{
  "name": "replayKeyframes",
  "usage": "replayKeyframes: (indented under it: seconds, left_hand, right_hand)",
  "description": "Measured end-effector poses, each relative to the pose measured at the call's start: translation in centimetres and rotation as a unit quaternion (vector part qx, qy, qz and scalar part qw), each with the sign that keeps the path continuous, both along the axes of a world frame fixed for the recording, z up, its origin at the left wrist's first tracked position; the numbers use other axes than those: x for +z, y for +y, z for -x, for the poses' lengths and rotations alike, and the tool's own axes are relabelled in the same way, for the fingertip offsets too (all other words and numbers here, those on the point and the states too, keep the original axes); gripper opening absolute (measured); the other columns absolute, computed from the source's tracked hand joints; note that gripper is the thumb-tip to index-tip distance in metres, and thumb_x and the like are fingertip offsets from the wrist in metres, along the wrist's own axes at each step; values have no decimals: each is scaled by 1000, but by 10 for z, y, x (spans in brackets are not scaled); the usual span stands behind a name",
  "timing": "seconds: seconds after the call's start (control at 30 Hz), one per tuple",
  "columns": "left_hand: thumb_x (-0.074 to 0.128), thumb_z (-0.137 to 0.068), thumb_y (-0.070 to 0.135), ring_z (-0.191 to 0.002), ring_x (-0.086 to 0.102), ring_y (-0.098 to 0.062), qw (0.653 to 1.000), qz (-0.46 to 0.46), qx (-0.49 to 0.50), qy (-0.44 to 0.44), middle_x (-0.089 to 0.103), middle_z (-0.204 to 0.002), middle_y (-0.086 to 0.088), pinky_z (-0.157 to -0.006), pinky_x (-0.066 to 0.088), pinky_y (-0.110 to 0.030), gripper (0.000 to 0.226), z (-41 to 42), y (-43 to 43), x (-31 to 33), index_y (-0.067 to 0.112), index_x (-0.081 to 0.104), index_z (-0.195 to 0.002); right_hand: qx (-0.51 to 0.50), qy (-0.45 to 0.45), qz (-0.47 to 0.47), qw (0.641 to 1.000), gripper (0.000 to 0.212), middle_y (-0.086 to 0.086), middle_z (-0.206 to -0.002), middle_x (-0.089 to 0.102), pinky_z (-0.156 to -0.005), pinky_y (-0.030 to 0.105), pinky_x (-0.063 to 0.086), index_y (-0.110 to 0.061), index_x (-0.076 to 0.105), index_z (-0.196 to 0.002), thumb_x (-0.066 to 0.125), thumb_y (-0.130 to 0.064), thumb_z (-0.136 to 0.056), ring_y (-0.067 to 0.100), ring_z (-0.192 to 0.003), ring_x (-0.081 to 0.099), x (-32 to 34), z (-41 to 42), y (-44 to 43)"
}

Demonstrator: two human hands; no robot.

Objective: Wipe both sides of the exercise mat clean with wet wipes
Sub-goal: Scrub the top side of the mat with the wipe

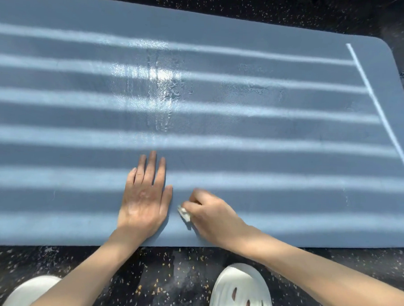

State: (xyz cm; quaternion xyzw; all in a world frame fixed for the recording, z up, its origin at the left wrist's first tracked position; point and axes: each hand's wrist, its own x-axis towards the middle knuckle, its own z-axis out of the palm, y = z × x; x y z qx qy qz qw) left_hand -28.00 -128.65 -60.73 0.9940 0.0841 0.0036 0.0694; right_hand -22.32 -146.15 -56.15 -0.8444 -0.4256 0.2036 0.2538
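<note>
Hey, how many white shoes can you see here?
2. The left shoe sits at the bottom-left edge, partly cut off; the right shoe is bottom centre-right. Both are on the speckled floor, below the mat.

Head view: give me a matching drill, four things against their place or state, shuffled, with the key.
Things:
1. left hand
2. right hand
3. wet streak
4. white clog

Place or state:
A. on the speckled floor, beside the mat's near edge
B. glistening on the mat, beyond both hands
C. flat on the mat, fingers straight
D. curled round the wet wipe

Pairs: 1-C, 2-D, 3-B, 4-A
</note>
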Motion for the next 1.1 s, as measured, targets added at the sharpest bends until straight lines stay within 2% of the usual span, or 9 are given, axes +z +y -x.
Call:
replayKeyframes:
  seconds: [0.1,0.27,0.4,0.53,0.67,0.83,0.93,1.0,1.1]
  left_hand:
    - [32,-94,32,-140,32,-43,1000,4,0,2,34,-153,-27,-109,24,-49,63,3,0,-1,-3,39,-146]
    - [32,-94,32,-140,31,-42,1000,15,8,8,35,-153,-26,-110,23,-48,63,2,-2,2,-2,40,-146]
    - [33,-94,32,-140,33,-42,1000,21,7,1,36,-152,-26,-109,23,-47,62,1,-2,3,-3,41,-145]
    - [32,-95,32,-141,30,-41,999,29,11,5,34,-154,-24,-110,22,-46,61,1,-2,3,-1,40,-146]
    - [32,-95,33,-142,31,-41,1000,25,12,10,33,-155,-24,-110,21,-46,62,0,-1,3,0,38,-147]
    - [32,-95,33,-142,29,-39,999,36,17,13,33,-155,-23,-111,21,-46,62,0,-2,4,0,38,-147]
    - [32,-95,33,-142,29,-39,999,35,15,10,32,-155,-23,-111,21,-46,62,0,-1,4,0,37,-147]
    - [32,-95,33,-143,29,-39,999,39,14,13,32,-156,-23,-112,21,-46,62,1,-1,4,1,37,-148]
    - [34,-94,33,-142,29,-39,999,42,16,10,33,-155,-23,-112,21,-46,62,0,-2,5,0,39,-147]
  right_hand:
    - [-71,-29,-17,997,19,3,-78,43,-52,37,44,-11,54,-74,47,-15,-91,20,-59,42,-2,-7,0]
    - [102,31,23,994,22,9,-86,46,-58,37,33,-5,57,-88,39,-16,-93,24,-72,40,10,29,-20]
    - [-40,5,19,999,16,3,-80,44,-55,35,42,-14,52,-75,41,-17,-86,21,-64,42,7,1,-22]
    - [160,73,55,983,11,2,-83,41,-52,31,26,-12,57,-87,47,-7,-86,13,-67,32,13,19,-46]
    - [-25,-9,36,999,13,2,-80,47,-55,32,40,-19,58,-78,55,-12,-88,17,-64,45,5,-10,-41]
    - [162,35,62,984,21,8,-87,49,-53,32,36,-7,62,-98,42,-9,-91,20,-69,44,10,13,-54]
    - [39,-34,56,997,17,11,-90,53,-62,35,47,-6,64,-96,48,-8,-94,28,-72,53,4,-14,-46]
    - [-50,-64,33,996,17,-1,-78,49,-55,29,44,-11,59,-81,50,-17,-93,18,-60,48,3,-13,-44]
    - [81,-21,18,996,17,-10,-69,49,-52,30,34,-17,54,-83,46,-25,-95,8,-57,37,-1,17,-58]
